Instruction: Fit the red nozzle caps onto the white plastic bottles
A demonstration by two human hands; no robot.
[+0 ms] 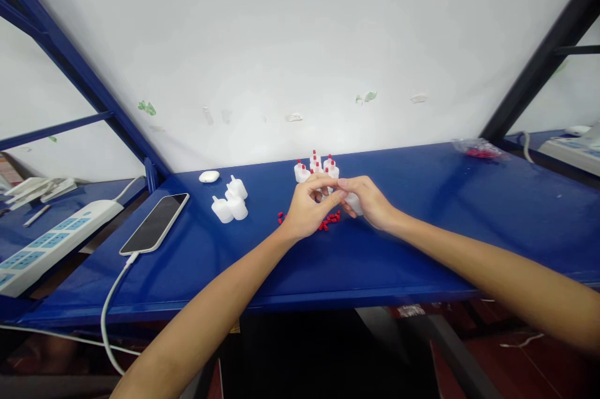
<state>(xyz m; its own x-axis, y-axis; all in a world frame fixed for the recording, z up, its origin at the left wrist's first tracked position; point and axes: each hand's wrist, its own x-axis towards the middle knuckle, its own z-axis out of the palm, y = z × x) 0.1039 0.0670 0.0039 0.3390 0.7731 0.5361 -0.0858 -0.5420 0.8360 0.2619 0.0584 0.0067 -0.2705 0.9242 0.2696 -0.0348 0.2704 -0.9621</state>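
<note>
The right hand grasped a smooth white plastic bottle; whether the left hand had its fingers gripping the hidden tip, I could not tell. Cylindrical red caps lay partly behind it; red-capped bottles stood beyond on the glossy blue table.

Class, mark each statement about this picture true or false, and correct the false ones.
1. The right hand holds a white bottle. True.
2. A white cable is plugged into the phone. True.
3. The phone lies at the right end of the table. False: it lies toward the left end of the table.
4. Loose red caps lie on the table near the hands. True.
5. The grouped bottles behind the hands wear green caps. False: their caps are red.
</note>
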